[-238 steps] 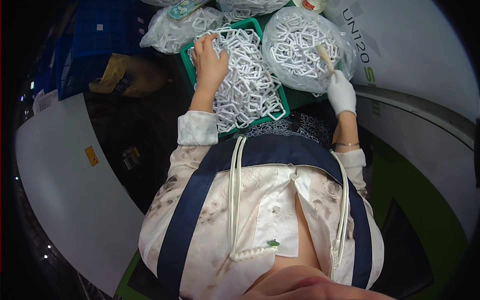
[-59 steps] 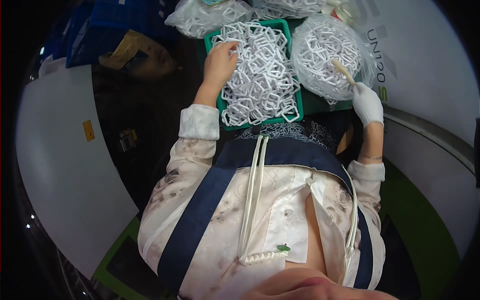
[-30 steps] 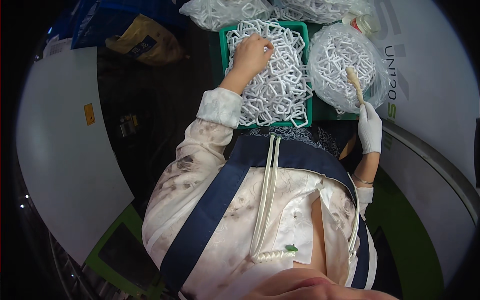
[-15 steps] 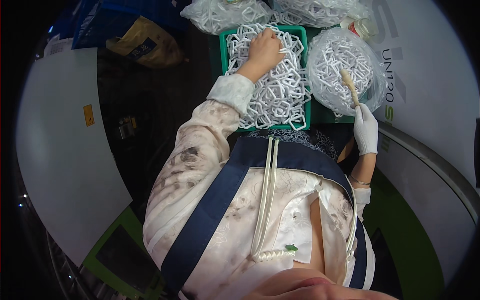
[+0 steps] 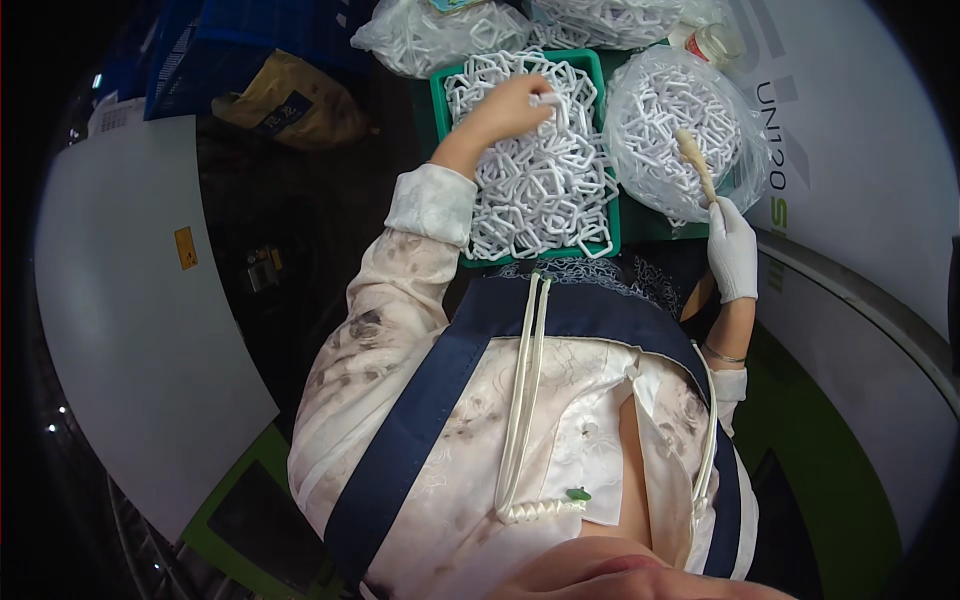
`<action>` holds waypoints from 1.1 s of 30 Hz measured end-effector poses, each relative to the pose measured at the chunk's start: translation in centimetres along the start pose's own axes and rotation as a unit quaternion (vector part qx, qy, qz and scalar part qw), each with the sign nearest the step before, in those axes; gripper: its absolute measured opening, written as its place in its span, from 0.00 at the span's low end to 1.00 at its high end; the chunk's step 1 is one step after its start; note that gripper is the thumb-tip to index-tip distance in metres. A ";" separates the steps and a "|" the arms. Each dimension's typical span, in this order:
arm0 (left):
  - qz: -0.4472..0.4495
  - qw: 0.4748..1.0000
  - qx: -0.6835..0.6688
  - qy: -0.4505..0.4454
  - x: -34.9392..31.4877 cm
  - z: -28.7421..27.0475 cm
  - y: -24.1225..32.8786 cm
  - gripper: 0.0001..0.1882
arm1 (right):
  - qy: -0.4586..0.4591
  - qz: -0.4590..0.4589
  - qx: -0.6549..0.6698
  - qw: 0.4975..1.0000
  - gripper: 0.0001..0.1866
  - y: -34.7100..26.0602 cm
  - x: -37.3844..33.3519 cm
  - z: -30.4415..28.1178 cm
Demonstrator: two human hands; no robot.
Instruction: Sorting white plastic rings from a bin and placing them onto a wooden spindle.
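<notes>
My bare left hand (image 5: 508, 108) is above the green tray (image 5: 611, 215), its thumb and fingers pinching a white plastic link (image 5: 548, 100). Beneath it, a heap of similar angular white links (image 5: 540, 195) fills the tray nearly to the rim. My right hand (image 5: 733, 248), in a white knitted glove, is closed around the lower end of a tan stick-like tool (image 5: 694, 160). The tool's upper end points away from me, over an open clear plastic bag (image 5: 752, 175) of white pieces (image 5: 675, 110).
More clear bags of white pieces (image 5: 440, 40) lie behind the tray, with a glass jar (image 5: 718, 44) at the far right. A brown sack (image 5: 300, 105) and blue crates (image 5: 215, 60) stand at far left. Pale machine panels (image 5: 130, 300) flank me on both sides.
My left hand has drawn back a little toward me and to the left, rising from the heap with a white link in its fingers. The right hand keeps its hold on the tool.
</notes>
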State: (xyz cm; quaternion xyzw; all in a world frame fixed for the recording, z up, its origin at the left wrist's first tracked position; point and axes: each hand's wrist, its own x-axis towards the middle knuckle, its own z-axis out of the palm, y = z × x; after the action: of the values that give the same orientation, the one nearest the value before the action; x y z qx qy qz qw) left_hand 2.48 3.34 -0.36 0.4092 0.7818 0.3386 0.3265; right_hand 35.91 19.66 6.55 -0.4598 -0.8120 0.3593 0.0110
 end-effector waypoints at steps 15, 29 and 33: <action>0.053 0.929 0.337 0.145 1.7 3.3 -0.1 0.11 | 0.014 -0.007 0.011 1.000 0.15 0.1 -0.8 -0.2; 0.005 0.998 0.058 0.022 1.8 2.8 -1.6 0.17 | 0.013 -0.020 0.007 1.000 0.14 0.6 -0.6 0.0; 0.025 0.989 0.146 0.018 1.5 3.5 -1.2 0.16 | 0.005 -0.029 0.016 0.999 0.14 0.3 -0.7 0.4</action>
State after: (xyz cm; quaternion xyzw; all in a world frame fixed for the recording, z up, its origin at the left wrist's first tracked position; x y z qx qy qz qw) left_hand 4.06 5.06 -3.62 0.4653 0.8183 0.2363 0.2409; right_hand 36.45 19.02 6.32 -0.4373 -0.8192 0.3696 0.0329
